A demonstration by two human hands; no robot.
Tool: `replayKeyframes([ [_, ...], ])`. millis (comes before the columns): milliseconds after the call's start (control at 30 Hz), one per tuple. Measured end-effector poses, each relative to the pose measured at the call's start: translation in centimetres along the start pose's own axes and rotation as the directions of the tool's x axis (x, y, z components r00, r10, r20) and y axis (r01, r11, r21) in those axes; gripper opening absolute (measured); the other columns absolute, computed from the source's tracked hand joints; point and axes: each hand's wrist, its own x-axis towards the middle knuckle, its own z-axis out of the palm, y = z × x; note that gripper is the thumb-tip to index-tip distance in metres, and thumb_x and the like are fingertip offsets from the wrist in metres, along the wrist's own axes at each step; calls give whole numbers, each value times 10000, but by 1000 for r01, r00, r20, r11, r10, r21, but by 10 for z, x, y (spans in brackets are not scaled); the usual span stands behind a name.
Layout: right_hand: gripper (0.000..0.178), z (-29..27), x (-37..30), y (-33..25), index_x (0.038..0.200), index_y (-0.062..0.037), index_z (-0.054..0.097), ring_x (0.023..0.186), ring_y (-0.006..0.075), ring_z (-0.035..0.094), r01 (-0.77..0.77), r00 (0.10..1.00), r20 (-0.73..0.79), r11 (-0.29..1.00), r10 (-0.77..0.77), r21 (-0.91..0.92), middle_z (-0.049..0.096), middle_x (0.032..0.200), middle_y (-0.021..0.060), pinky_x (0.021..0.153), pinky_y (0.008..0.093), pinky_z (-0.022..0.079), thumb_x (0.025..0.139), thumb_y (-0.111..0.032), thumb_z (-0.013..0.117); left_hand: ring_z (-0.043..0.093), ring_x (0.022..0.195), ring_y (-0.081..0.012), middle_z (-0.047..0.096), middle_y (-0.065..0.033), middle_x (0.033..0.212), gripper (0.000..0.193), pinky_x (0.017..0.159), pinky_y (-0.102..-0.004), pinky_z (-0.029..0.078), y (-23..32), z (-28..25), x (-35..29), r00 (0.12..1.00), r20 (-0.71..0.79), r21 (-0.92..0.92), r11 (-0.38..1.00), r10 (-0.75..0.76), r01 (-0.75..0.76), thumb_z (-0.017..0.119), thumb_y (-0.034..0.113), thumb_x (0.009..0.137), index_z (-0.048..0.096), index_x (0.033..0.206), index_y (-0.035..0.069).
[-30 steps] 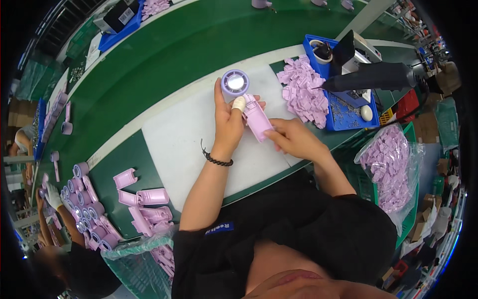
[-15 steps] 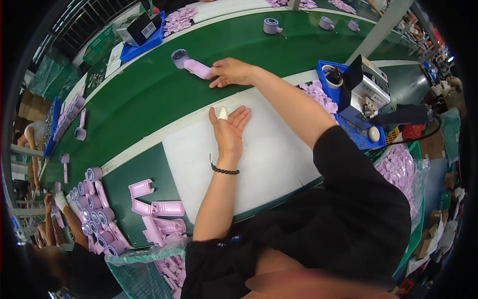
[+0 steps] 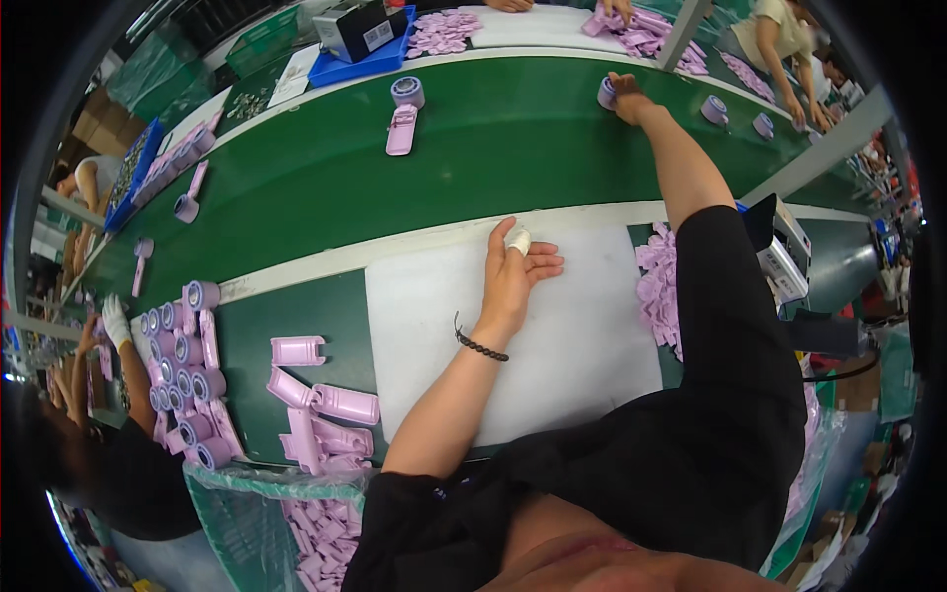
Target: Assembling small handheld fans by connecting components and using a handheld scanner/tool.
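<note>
My right hand [image 3: 631, 101] reaches far across the green belt, its fingers closed on a round purple fan-head part [image 3: 607, 94]; the hand hides much of it. My left hand [image 3: 511, 281] hovers above a white mat [image 3: 434, 326], fingers apart and holding nothing. One of its fingers has a white wrap [image 3: 520, 242], and a beaded bracelet circles the wrist. Further left on the belt lies a part with a round purple head and an open pink handle [image 3: 400, 130], touched by neither hand. Two more round purple parts, one of them here [image 3: 714, 110], sit right of my right hand.
Pink handle shells [image 3: 345, 403] lie left of the mat, beside rows of purple-headed parts [image 3: 187, 380]. A pile of pink pieces [image 3: 658, 286] borders the mat's right. A co-worker's gloved hand [image 3: 115, 321] is at the left; other people work across the belt [image 3: 473, 148].
My right hand has let go of the pink-handled part, which now lies on the belt, and has moved right onto a round purple part. My left hand stays open above the mat.
</note>
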Motion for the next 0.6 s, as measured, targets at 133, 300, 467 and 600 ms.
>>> replayKeyframes([
  [133,551,-23,-1,-69,1329,-64,493,1065,391,614,-223,924,306,973,229,-55,579,1270,165,883,447,516,919,-431,507,636,809,-245,596,-211,1000,396,756,-338,564,7,-14,-4,1000,-27,48,999,-6,7,342,105,1014,309,1398,12],
  [300,546,-70,-66,-177,1295,-13,498,1020,356,629,-246,969,210,475,129,845,595,1204,182,846,382,528,929,-416,537,631,791,-238,617,-213,983,328,716,-338,549,5,-16,0,1000,13,187,982,-10,7,364,70,993,446,1304,3],
  [467,550,-130,-151,-269,1252,50,503,964,312,649,-34,973,187,-715,137,698,615,1122,202,798,301,543,941,-398,575,624,749,-216,632,-181,970,299,669,-307,534,4,-5,-9,996,81,367,927,44,-71,416,-12,909,561,1170,-13],
  [600,543,-126,-276,-306,1342,-1,451,986,273,592,-53,995,92,-611,33,790,583,1203,228,764,316,513,971,-389,532,620,791,-244,643,-158,982,320,724,-325,530,31,-10,-35,941,161,763,568,296,-309,448,-52,829,603,1106,-11],
])
